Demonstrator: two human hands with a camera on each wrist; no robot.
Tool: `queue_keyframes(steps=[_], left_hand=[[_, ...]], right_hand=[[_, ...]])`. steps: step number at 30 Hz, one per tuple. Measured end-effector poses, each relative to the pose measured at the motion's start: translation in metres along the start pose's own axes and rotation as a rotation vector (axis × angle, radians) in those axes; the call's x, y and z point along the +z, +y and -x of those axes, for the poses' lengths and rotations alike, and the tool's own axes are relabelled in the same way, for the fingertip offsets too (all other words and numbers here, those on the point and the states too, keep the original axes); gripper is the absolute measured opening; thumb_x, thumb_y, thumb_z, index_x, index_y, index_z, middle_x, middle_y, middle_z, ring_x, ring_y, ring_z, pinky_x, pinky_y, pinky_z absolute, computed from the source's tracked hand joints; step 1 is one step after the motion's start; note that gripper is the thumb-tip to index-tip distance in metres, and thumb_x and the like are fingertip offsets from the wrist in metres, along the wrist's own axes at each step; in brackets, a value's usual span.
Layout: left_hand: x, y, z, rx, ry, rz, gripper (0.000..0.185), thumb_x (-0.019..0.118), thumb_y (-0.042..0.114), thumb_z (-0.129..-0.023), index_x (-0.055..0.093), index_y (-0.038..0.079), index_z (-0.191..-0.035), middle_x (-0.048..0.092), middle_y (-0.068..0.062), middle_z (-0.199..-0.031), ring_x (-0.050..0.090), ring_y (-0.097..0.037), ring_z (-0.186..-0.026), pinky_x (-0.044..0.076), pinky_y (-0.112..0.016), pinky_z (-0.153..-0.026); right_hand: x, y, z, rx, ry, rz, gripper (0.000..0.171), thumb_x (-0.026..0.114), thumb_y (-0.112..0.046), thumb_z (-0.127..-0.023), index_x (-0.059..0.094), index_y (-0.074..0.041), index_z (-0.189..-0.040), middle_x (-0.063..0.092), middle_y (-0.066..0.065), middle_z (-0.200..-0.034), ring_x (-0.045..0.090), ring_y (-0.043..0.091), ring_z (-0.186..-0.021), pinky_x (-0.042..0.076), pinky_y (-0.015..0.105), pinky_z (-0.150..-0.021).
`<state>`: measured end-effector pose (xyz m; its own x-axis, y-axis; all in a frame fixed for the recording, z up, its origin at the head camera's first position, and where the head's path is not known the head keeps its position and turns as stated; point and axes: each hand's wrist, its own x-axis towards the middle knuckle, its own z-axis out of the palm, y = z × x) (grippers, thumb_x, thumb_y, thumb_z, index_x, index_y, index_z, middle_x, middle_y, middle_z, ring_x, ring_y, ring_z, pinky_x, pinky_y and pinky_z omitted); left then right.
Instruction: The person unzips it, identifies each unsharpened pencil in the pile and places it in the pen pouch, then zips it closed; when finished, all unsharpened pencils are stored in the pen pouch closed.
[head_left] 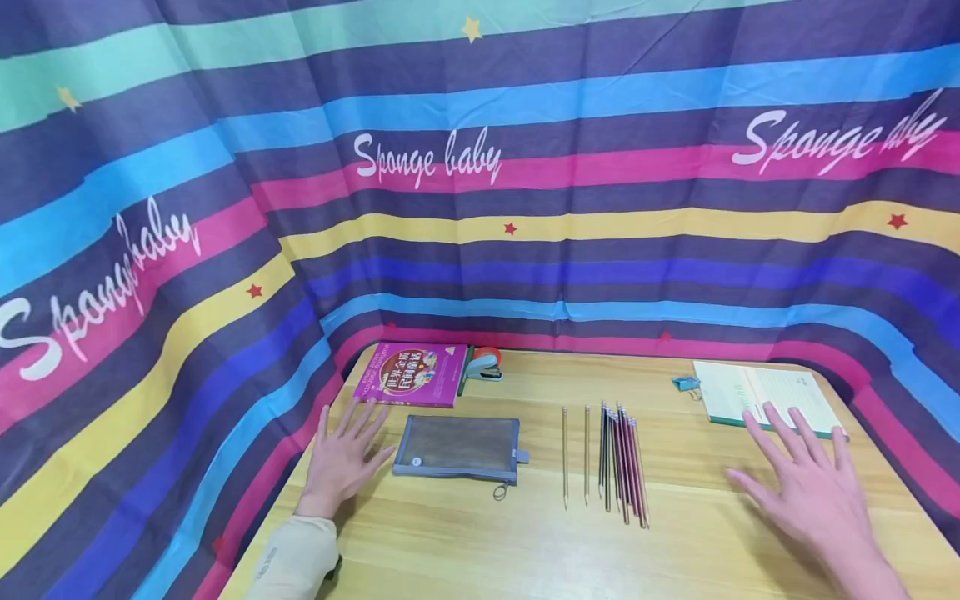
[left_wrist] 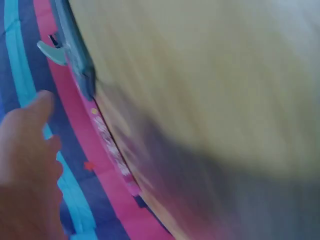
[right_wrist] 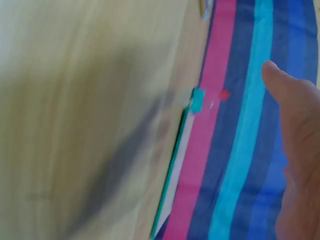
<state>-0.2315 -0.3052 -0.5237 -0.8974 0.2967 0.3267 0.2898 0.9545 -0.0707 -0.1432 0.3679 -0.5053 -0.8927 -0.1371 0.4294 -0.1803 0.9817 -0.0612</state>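
My left hand (head_left: 345, 458), fingers spread and holding nothing, hovers at the table's left side. Nearest to it are a grey mesh zip pouch (head_left: 461, 446) and a purple book (head_left: 405, 377). On the other side my right hand (head_left: 813, 496) is also spread and empty, in front of a lined notebook (head_left: 787, 396). Between the hands lies a bunch of dark pencils (head_left: 621, 462), with two lighter pencils, one (head_left: 566, 458) and another (head_left: 587, 458), set apart to its left. Both wrist views are blurred; each shows the hand raised above the table, touching nothing.
Behind the pouch, a small orange and pale-green object (head_left: 486, 364), perhaps a tape dispenser, stands beside the book. A blue binder clip (head_left: 686, 383) lies left of the notebook. Striped cloth (head_left: 570, 275) walls the wooden table (head_left: 525, 542) at the back and sides.
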Motion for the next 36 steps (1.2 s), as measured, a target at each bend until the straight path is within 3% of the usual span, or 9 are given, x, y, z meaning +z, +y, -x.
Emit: queue_keyframes(steps=[3,6,8,11,13,16,20,29,36], left_hand=[[-0.002,0.012,-0.005,0.012,0.017,0.025,0.066,0.064,0.053,-0.094,0.054,0.022,-0.151,0.049,-0.01,-0.158,0.037,-0.038,-0.151,0.017,-0.066,-0.125],[-0.005,0.032,-0.011,0.017,0.031,0.081,0.055,0.072,0.044,-0.093,0.065,0.014,-0.138,0.065,-0.014,-0.138,0.054,-0.04,-0.134,0.039,-0.065,-0.113],[-0.007,0.05,-0.013,0.011,0.028,0.152,0.045,0.076,0.038,-0.091,0.071,0.011,-0.127,0.07,-0.013,-0.125,0.062,-0.039,-0.122,0.049,-0.061,-0.104],[-0.011,0.077,-0.014,0.006,0.01,0.298,0.029,0.08,0.031,-0.088,0.075,0.014,-0.111,0.073,-0.005,-0.106,0.069,-0.027,-0.101,0.058,-0.048,-0.087],[-0.012,0.093,-0.013,0.008,-0.013,0.398,0.021,0.081,0.028,-0.087,0.076,0.018,-0.104,0.071,0.003,-0.095,0.067,-0.016,-0.087,0.058,-0.035,-0.077],[-0.012,0.111,-0.014,0.023,-0.054,0.507,0.016,0.081,0.026,-0.087,0.075,0.02,-0.1,0.065,0.012,-0.084,0.06,-0.004,-0.074,0.05,-0.022,-0.066],[-0.011,0.13,-0.016,0.048,-0.103,0.6,0.013,0.08,0.022,-0.088,0.075,0.017,-0.099,0.066,0.011,-0.082,0.058,-0.001,-0.07,0.05,-0.02,-0.065],[-0.005,0.159,-0.021,0.083,-0.195,0.647,0.012,0.08,0.026,-0.088,0.074,0.02,-0.096,0.065,0.015,-0.079,0.054,0.002,-0.069,0.047,-0.02,-0.066],[0.009,0.169,-0.018,0.077,-0.219,0.678,0.013,0.082,0.024,-0.085,0.074,0.021,-0.094,0.067,0.015,-0.079,0.055,0.006,-0.068,0.048,-0.017,-0.067]], right_hand=[[-0.002,-0.016,-0.008,-0.015,0.011,-0.05,0.096,0.071,-0.055,-0.09,0.019,-0.03,-0.166,0.004,-0.003,-0.175,-0.012,0.02,-0.161,-0.02,0.055,-0.125],[0.0,-0.033,-0.018,-0.038,0.025,-0.081,0.092,0.072,-0.054,-0.09,0.026,-0.027,-0.165,0.018,0.004,-0.173,-0.005,0.022,-0.162,-0.016,0.052,-0.128],[0.005,-0.045,-0.024,-0.061,0.041,-0.108,0.088,0.073,-0.052,-0.09,0.033,-0.024,-0.163,0.031,0.012,-0.168,0.007,0.028,-0.162,-0.013,0.05,-0.129],[0.015,-0.064,-0.033,-0.081,0.056,-0.179,0.081,0.075,-0.047,-0.088,0.043,-0.021,-0.158,0.047,0.018,-0.154,0.031,0.041,-0.151,0.003,0.058,-0.129],[0.021,-0.079,-0.04,-0.095,0.061,-0.232,0.076,0.078,-0.041,-0.087,0.05,-0.017,-0.153,0.053,0.019,-0.147,0.044,0.045,-0.138,0.017,0.066,-0.124],[0.028,-0.099,-0.049,-0.099,0.053,-0.299,0.068,0.08,-0.036,-0.087,0.056,-0.014,-0.147,0.058,0.018,-0.142,0.051,0.044,-0.128,0.033,0.071,-0.11],[0.036,-0.125,-0.058,-0.126,0.041,-0.353,0.061,0.079,-0.032,-0.087,0.061,-0.011,-0.142,0.063,0.017,-0.136,0.057,0.043,-0.123,0.041,0.069,-0.104],[0.064,-0.182,-0.079,-0.221,0.007,-0.443,0.048,0.085,-0.024,-0.083,0.072,-0.012,-0.128,0.07,0.007,-0.121,0.064,0.029,-0.113,0.053,0.056,-0.099],[0.087,-0.226,-0.085,-0.227,-0.117,-0.491,0.04,0.082,-0.021,-0.086,0.073,-0.014,-0.125,0.071,0.002,-0.111,0.065,0.02,-0.103,0.058,0.046,-0.093]])
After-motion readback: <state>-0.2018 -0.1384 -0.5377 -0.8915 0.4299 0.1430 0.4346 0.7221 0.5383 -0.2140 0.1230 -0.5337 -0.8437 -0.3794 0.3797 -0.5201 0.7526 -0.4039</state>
